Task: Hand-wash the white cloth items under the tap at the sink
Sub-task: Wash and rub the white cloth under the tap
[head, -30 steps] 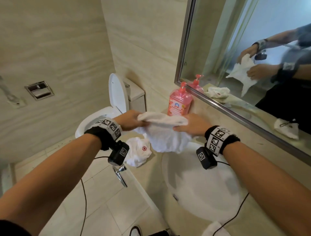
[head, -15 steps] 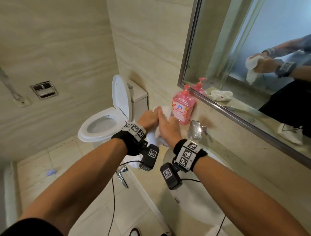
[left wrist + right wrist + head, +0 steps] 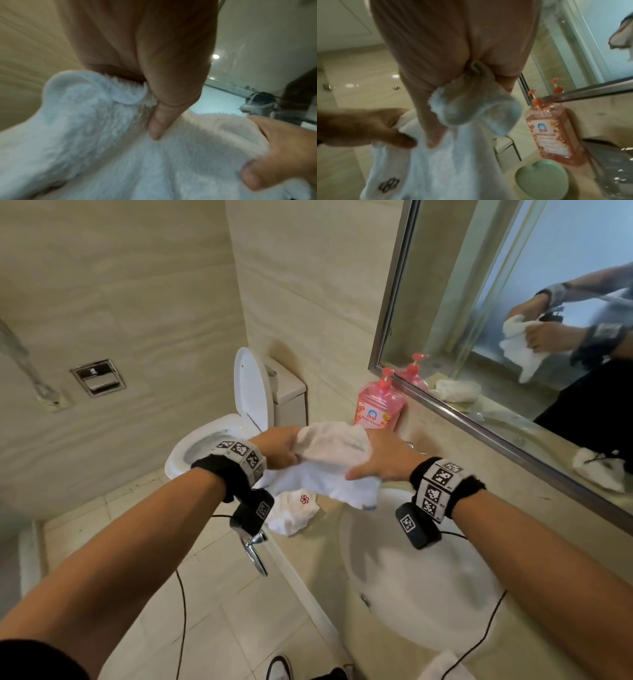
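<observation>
A white terry cloth (image 3: 329, 463) is stretched between both hands above the far rim of the white sink (image 3: 418, 587). My left hand (image 3: 279, 448) grips its left end, thumb pressed into the pile (image 3: 161, 121). My right hand (image 3: 380, 455) grips its right end, a fold of the cloth (image 3: 471, 108) bunched under the fingers. The cloth hangs down with a dark logo (image 3: 388, 186) near its lower edge. A second white cloth (image 3: 294, 510) with a red flower mark lies on the counter left of the sink. The tap is hidden behind the hands.
A pink pump bottle (image 3: 378, 402) stands on the counter against the mirror (image 3: 513, 302). A green heart-shaped soap dish (image 3: 542, 177) sits near it. Another white cloth (image 3: 442, 666) lies at the sink's near edge. An open toilet (image 3: 219, 433) stands to the left.
Half a second ago the hands were pressed together with the cloth bunched between them; now they have drawn apart and back, spreading the cloth out again.
</observation>
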